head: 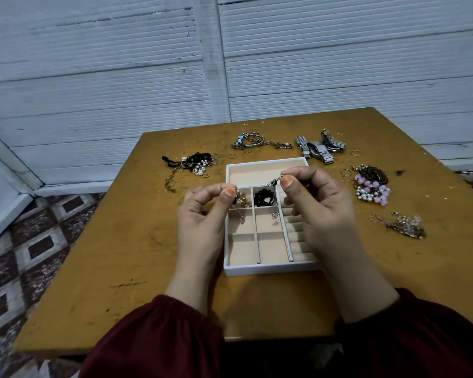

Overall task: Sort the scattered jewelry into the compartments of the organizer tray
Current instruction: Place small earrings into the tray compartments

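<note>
Organizer tray [268,269] at centre of table [120,255] | left hand [202,214] pinches gold-charm chain [242,200] over tray | right hand [320,205] pinches silver chain [275,186] by its clasp | black bead bracelet [264,197] in an upper small compartment

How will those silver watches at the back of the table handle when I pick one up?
The silver watches look all metal, so they are probably heavy for their size. Their link bands lie bent and draped, so likely floppy, not stiff. They lie piled against each other, so lifting one may drag another along.
</note>
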`<act>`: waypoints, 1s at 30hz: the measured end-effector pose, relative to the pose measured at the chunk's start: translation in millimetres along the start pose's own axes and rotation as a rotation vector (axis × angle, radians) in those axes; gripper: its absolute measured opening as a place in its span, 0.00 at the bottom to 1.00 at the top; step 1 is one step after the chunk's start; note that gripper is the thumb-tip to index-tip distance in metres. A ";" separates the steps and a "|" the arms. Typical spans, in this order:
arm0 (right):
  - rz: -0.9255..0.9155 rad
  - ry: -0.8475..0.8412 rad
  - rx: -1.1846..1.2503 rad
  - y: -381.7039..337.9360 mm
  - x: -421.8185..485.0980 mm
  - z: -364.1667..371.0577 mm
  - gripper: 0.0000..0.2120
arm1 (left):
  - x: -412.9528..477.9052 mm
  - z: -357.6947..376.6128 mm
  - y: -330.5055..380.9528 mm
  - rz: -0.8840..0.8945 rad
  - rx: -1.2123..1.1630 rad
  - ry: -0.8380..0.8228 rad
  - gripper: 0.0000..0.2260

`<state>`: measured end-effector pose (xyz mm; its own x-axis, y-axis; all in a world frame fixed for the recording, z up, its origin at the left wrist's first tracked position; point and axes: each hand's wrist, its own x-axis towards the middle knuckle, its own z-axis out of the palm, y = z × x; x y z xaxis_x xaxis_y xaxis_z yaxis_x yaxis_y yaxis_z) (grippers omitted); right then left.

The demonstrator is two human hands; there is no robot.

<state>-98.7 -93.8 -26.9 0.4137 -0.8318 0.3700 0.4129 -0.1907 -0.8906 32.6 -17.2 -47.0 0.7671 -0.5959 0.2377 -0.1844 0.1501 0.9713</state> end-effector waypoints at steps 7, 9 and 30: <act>0.007 0.010 0.011 1.7 0.0 -0.1 0.04 | -1.8 1.2 1.9 -0.012 0.012 -0.006 0.08; 0.009 0.008 0.008 1.7 -0.2 -0.2 0.05 | -1.6 1.5 1.2 -0.007 0.006 0.001 0.08; 0.023 0.003 -0.016 2.5 -1.1 0.0 0.07 | -5.4 4.7 -5.1 -0.060 0.486 0.069 0.03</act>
<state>-98.1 -93.3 -29.5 0.4203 -0.8376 0.3490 0.3908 -0.1800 -0.9027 26.5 -18.4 -53.3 0.8209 -0.5363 0.1960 -0.3911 -0.2780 0.8773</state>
